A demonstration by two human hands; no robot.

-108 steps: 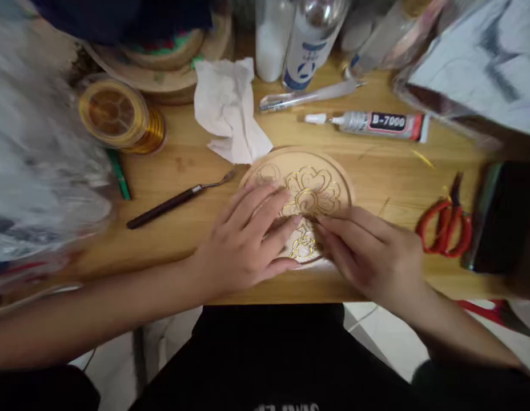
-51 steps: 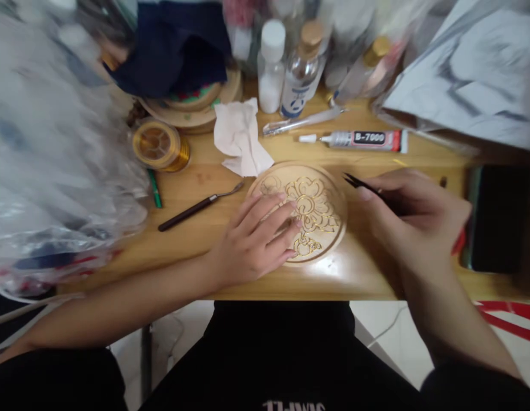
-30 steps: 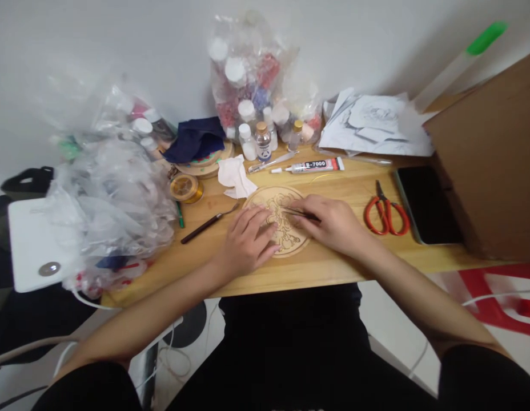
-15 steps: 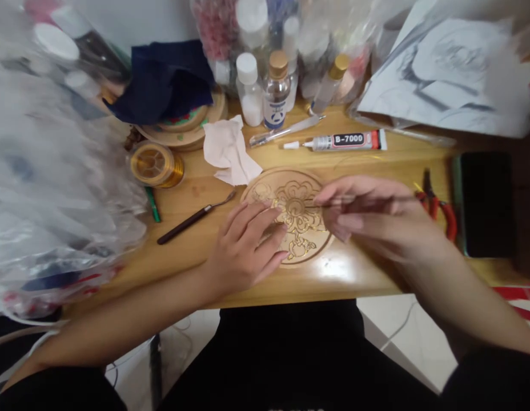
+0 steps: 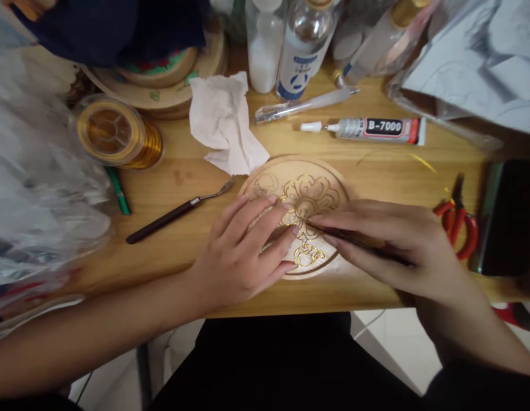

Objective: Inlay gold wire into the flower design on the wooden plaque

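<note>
A round wooden plaque (image 5: 265,170) lies on the table, with a flower and smaller figures outlined in gold wire on its face. My left hand (image 5: 243,257) rests on the plaque's left side, fingers spread and lying flat. From the right, my right hand (image 5: 397,245) pinches slim dark tweezers (image 5: 368,242). Their tip touches or hovers just over the lower right of the flower's centre; which of the two I cannot tell. Any wire in the tip is too small to make out. Left of the plaque lies a dark-handled spatula tool (image 5: 162,220).
Behind the plaque are a crumpled tissue (image 5: 224,123), a B-7000 glue tube (image 5: 376,130), a clear pen (image 5: 305,105) and bottles (image 5: 301,57). A gold wire spool (image 5: 113,134) stands at left. Red-handled pliers (image 5: 464,234) and a dark phone (image 5: 507,220) lie at right.
My right hand has lowered the tweezers, bringing their tip to the flower's centre. The head view has moved closer to the table. My left hand still lies on the plaque.
</note>
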